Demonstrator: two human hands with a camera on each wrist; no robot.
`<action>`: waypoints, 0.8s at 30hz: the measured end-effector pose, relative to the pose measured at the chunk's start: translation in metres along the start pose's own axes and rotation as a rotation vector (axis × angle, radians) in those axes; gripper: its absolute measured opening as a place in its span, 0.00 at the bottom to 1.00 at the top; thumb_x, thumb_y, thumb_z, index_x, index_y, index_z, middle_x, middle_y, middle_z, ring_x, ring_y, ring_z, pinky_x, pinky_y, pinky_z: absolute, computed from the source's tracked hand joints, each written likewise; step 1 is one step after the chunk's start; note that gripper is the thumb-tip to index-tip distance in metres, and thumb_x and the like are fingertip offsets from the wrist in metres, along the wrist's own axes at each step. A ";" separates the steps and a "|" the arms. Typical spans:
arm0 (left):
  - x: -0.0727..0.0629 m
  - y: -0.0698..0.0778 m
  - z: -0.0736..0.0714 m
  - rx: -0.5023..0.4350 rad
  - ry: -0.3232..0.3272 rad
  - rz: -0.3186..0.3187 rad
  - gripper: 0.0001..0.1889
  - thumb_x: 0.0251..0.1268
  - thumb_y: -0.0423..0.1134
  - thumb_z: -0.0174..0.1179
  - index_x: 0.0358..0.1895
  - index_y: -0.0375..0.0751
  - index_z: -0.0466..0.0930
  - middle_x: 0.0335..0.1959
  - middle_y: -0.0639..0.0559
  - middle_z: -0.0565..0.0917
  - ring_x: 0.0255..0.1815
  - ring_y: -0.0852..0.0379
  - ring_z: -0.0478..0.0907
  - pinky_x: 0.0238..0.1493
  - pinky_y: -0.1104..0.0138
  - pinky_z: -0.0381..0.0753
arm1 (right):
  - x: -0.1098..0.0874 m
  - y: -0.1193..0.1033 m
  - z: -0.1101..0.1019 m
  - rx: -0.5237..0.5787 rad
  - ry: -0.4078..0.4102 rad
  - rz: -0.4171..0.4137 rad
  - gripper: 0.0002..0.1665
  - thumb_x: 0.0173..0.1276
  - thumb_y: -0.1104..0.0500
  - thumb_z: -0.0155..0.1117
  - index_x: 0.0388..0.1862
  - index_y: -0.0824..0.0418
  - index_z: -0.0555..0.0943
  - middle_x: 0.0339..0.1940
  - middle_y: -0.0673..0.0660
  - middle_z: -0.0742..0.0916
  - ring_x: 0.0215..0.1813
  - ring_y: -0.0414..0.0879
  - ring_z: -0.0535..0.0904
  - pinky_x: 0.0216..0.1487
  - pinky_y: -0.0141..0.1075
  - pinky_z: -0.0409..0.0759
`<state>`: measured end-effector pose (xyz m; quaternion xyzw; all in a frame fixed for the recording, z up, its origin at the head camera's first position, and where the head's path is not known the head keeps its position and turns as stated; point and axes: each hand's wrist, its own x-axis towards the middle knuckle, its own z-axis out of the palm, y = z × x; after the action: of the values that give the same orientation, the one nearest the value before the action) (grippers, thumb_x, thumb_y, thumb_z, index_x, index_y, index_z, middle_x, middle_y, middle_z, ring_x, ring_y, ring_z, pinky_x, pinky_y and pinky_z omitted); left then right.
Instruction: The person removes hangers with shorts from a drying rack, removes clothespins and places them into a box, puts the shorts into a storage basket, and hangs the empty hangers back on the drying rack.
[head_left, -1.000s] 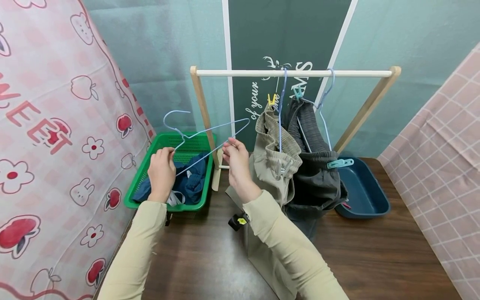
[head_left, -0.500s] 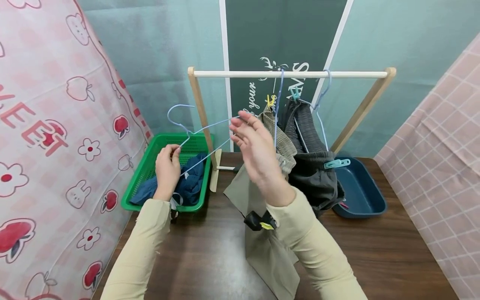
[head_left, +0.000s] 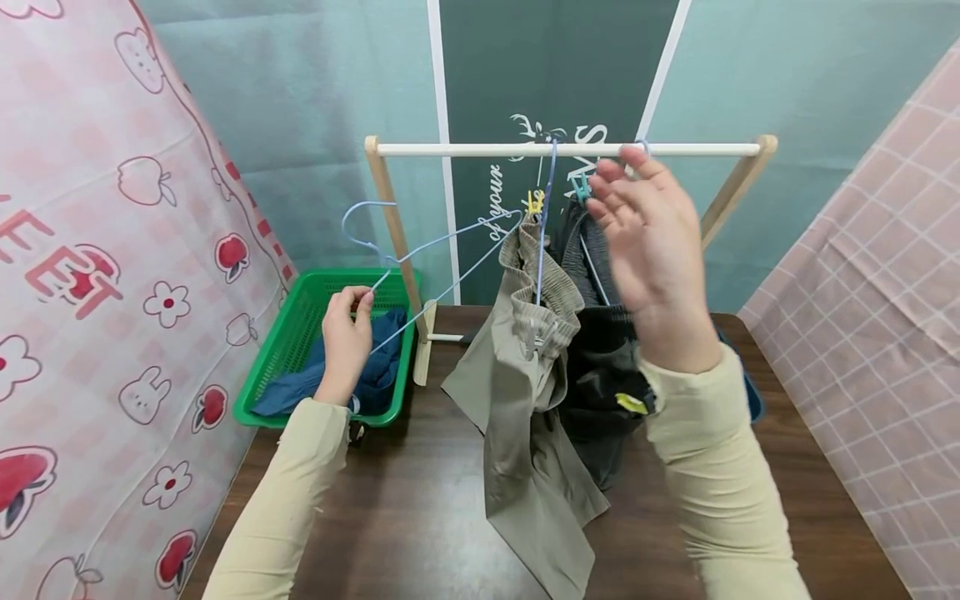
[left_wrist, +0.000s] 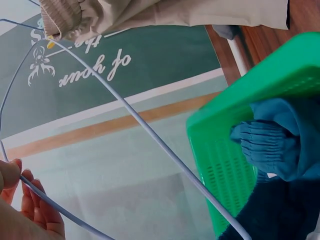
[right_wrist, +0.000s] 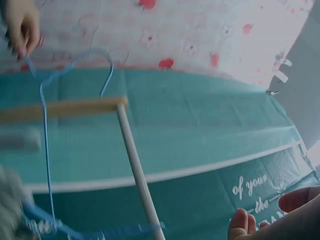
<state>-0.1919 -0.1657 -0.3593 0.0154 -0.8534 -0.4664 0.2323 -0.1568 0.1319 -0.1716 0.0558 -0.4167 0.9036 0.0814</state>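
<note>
My left hand [head_left: 347, 337] pinches a light-blue wire hanger [head_left: 365, 203] near its neck. The hanger's far corner reaches right, towards grey-beige trousers [head_left: 517, 467]. In the left wrist view, thumb and fingers meet on the hanger's wire [left_wrist: 145, 125]. My right hand [head_left: 656, 258] is raised in front of dark trousers [head_left: 600, 417], fingers loosely bent and nothing held. Both pairs of trousers hang from hangers on the white rail [head_left: 450, 151] of a wooden rack. A yellow clothespin [head_left: 534, 202] and a teal clothespin [head_left: 581, 188] sit at their waistbands.
Left of the rack stands a green basket [head_left: 267, 346] with blue clothing [head_left: 292, 390] inside. A dark blue basin [head_left: 753, 396] is mostly hidden behind my right arm. Patterned cloths hang at the left, back and right of the brown wooden table [head_left: 420, 517].
My right hand has left the hanger's far side and moved right and up, to before the dark trousers. The left hand still holds the hanger, slightly further right.
</note>
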 end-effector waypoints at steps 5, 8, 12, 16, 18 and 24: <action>-0.001 0.003 0.003 -0.007 -0.006 0.012 0.15 0.74 0.41 0.47 0.50 0.33 0.76 0.44 0.37 0.75 0.46 0.43 0.71 0.44 0.57 0.66 | 0.023 -0.029 -0.026 0.022 0.068 -0.013 0.14 0.68 0.74 0.49 0.50 0.63 0.72 0.43 0.59 0.79 0.48 0.49 0.72 0.45 0.34 0.74; -0.002 0.005 0.006 -0.014 -0.007 0.015 0.15 0.74 0.41 0.47 0.50 0.32 0.76 0.43 0.36 0.75 0.45 0.42 0.71 0.44 0.58 0.66 | 0.036 -0.047 -0.042 0.048 0.122 -0.005 0.15 0.67 0.75 0.50 0.49 0.63 0.72 0.42 0.60 0.79 0.46 0.49 0.73 0.42 0.35 0.74; -0.002 0.008 0.007 -0.047 0.008 -0.004 0.15 0.74 0.41 0.47 0.50 0.32 0.76 0.43 0.36 0.75 0.44 0.43 0.71 0.43 0.59 0.66 | 0.053 -0.068 -0.062 0.056 0.229 -0.022 0.15 0.67 0.75 0.50 0.48 0.61 0.73 0.40 0.59 0.79 0.42 0.48 0.73 0.37 0.34 0.75; -0.001 0.011 0.008 -0.101 -0.001 -0.063 0.16 0.75 0.43 0.47 0.51 0.34 0.75 0.45 0.38 0.75 0.45 0.46 0.71 0.44 0.61 0.66 | 0.067 -0.074 -0.081 -0.013 0.336 -0.069 0.11 0.68 0.73 0.52 0.45 0.60 0.73 0.39 0.55 0.78 0.36 0.45 0.72 0.29 0.31 0.74; -0.001 0.012 0.009 -0.125 -0.014 -0.094 0.16 0.74 0.44 0.47 0.52 0.35 0.75 0.46 0.39 0.75 0.45 0.49 0.70 0.45 0.62 0.66 | 0.074 -0.072 -0.090 -0.065 0.389 -0.091 0.10 0.68 0.73 0.54 0.43 0.60 0.73 0.40 0.53 0.77 0.33 0.42 0.71 0.26 0.28 0.72; -0.003 0.018 0.012 -0.205 -0.055 -0.152 0.17 0.74 0.44 0.47 0.53 0.35 0.75 0.47 0.40 0.76 0.42 0.53 0.67 0.45 0.64 0.64 | 0.089 -0.060 -0.117 -0.340 0.545 -0.104 0.13 0.68 0.70 0.52 0.44 0.54 0.68 0.44 0.46 0.70 0.33 0.36 0.66 0.28 0.22 0.67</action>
<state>-0.1905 -0.1457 -0.3519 0.0435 -0.8037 -0.5677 0.1731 -0.2365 0.2687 -0.1877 -0.1814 -0.5213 0.7973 0.2442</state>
